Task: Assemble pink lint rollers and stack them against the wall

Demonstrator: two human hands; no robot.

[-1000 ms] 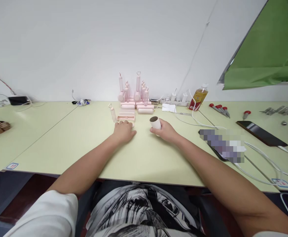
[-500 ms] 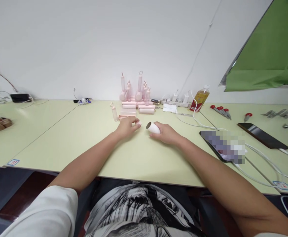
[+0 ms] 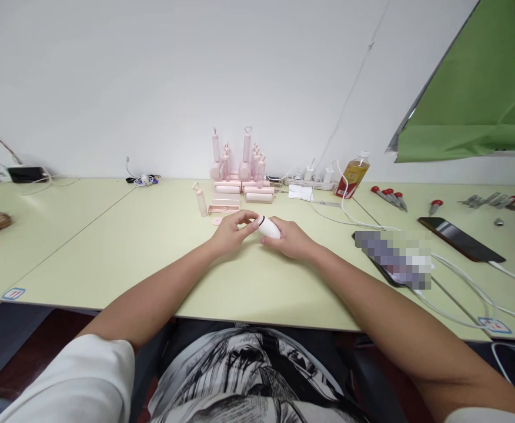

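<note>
My right hand (image 3: 291, 238) is closed around a white hollow roll (image 3: 270, 228), tilted with its end toward the left. At that end, my left hand (image 3: 235, 230) pinches a small pale pink piece (image 3: 258, 220), which touches or nearly touches the roll's rim. Its exact shape is mostly hidden by the fingers. Beyond my left hand lie a small pink disc (image 3: 217, 221) and an open pink case (image 3: 223, 208). A pink handle with a heart-shaped loop (image 3: 201, 201) stands to the left of the case.
Several pink rollers and handles (image 3: 245, 167) stand against the wall. Behind my right hand are a power strip (image 3: 321, 184) and a drink bottle (image 3: 353, 175). Two phones, a blurred one (image 3: 383, 258) and a dark one (image 3: 460, 238), lie right with cables. Red-ended tools (image 3: 390, 197) lie farther back.
My left hand has moved right with the pink piece, bringing it to the roll's end. The pink disc beside the case has come into sight. The view has shifted slightly.
</note>
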